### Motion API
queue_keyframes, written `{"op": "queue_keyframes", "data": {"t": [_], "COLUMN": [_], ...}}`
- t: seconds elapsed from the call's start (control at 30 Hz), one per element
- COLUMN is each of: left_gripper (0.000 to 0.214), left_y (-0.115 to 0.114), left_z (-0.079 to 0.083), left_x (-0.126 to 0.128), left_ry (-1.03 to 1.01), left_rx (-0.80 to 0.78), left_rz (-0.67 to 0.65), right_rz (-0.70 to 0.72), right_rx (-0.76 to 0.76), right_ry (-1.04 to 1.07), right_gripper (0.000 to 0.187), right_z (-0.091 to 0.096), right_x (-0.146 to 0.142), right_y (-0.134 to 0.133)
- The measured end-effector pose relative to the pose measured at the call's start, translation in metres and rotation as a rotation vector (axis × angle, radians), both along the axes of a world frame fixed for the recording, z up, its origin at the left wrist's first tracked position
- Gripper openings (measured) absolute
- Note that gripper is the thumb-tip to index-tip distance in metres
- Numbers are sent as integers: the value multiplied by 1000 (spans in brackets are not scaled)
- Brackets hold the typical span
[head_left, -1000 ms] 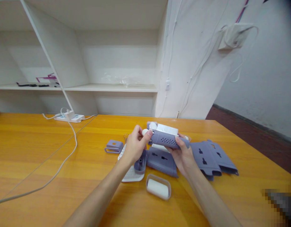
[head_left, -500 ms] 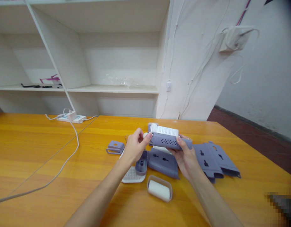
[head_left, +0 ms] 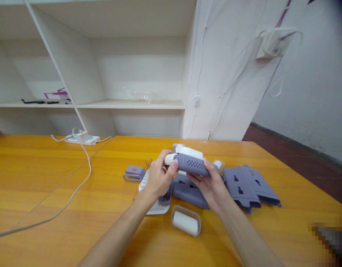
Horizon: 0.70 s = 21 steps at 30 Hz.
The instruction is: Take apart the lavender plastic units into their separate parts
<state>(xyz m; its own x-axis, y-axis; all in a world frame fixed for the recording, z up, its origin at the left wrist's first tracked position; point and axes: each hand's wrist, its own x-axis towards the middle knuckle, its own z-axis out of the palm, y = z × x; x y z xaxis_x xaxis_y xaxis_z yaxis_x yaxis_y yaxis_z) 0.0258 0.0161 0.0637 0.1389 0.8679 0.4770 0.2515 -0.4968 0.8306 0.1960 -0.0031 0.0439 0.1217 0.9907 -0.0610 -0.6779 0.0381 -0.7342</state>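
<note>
Above the table both of my hands hold a purple-grey plastic holder [head_left: 191, 164] dotted with small holes. My left hand [head_left: 160, 176] is closed around a white rounded piece [head_left: 170, 159] at the holder's left end, thumb in front. Its fingers behind are hidden. My right hand [head_left: 214, 183] grips the right part of the holder, thumb on the front and fingers underneath. Behind the holder's top edge shows a white ribbed part [head_left: 190, 152]. Below on the table lie a purple-grey panel with cut-outs [head_left: 189, 191] and a clear-sided tray with a white block [head_left: 186, 222].
Left of my hands lie a small purple-grey bracket [head_left: 134, 173] and a white grid tray [head_left: 160, 210]. Flat slotted panels [head_left: 242, 187] lie to the right. A white power strip [head_left: 87, 140] with a long cable sits at the back left, before white shelves [head_left: 132, 105].
My left hand has come up against the holder's left end, where the white rounded piece now shows more. The holder has shifted slightly left and tilted.
</note>
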Motion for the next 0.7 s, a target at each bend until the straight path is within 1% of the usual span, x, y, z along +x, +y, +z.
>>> {"op": "queue_keyframes", "data": {"t": [0.1, 0.33, 0.4, 0.53, 0.7], "left_gripper": [37, 40, 40, 38, 30], "left_y": [-1, 0, 0, 0, 3], "left_z": [-2, -8, -7, -3, -2], "left_x": [-1, 1, 2, 3, 2], "left_ry": [21, 13, 22, 65, 83], "left_rx": [66, 83, 107, 184, 171], "left_rz": [79, 77, 97, 184, 173], "right_rz": [8, 2, 1, -19, -44], "right_rx": [-4, -13, -20, -46, -12], "right_ry": [16, 23, 22, 7, -28], "right_gripper": [35, 33, 34, 37, 36], "right_z": [2, 1, 0, -1, -1], "right_x": [-1, 2, 1, -1, -1], "right_y": [-2, 0, 1, 2, 2]}}
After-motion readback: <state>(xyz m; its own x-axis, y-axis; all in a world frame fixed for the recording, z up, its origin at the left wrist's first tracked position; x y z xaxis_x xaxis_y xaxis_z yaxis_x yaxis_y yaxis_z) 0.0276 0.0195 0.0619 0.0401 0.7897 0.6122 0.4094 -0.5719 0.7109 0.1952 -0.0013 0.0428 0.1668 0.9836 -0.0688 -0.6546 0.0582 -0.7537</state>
